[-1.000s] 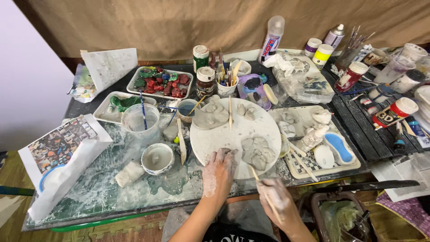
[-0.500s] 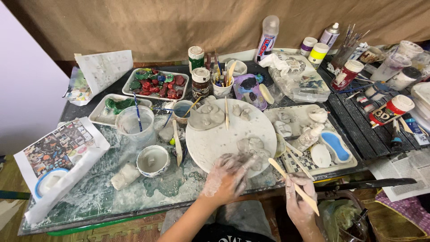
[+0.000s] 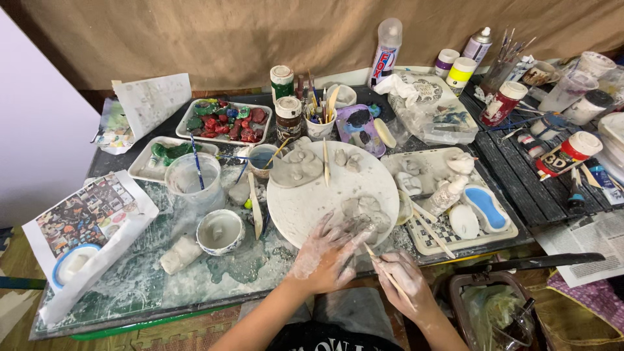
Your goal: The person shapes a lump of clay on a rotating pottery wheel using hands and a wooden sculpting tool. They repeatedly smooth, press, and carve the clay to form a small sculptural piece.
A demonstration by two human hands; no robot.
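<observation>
Left hand: the left hand (image 3: 323, 255), caked in clay, lay fingers spread on the near edge of the round white board (image 3: 331, 192), fingertips touching the grey clay piece (image 3: 361, 211).
Right hand: the right hand (image 3: 405, 284) pinched a thin wooden stick (image 3: 383, 270), its tip right at that clay piece.
Clay piece: sat on the board's near-right part, close to the table edge.
Tubs and cups: a clear plastic tub (image 3: 192, 183) held cloudy water and a blue-handled brush; a small bowl (image 3: 220, 231) had a clay lump in it; a white cup (image 3: 320, 125) was stuffed with brushes and tools.
Trays: one white tray (image 3: 224, 121) held red and green painted bits, another tray (image 3: 448, 196) more grey clay pieces.
Hard to tell: the clay piece's shape was partly hidden under the fingers, and the bin (image 3: 497, 309) at bottom right was cut off.
</observation>
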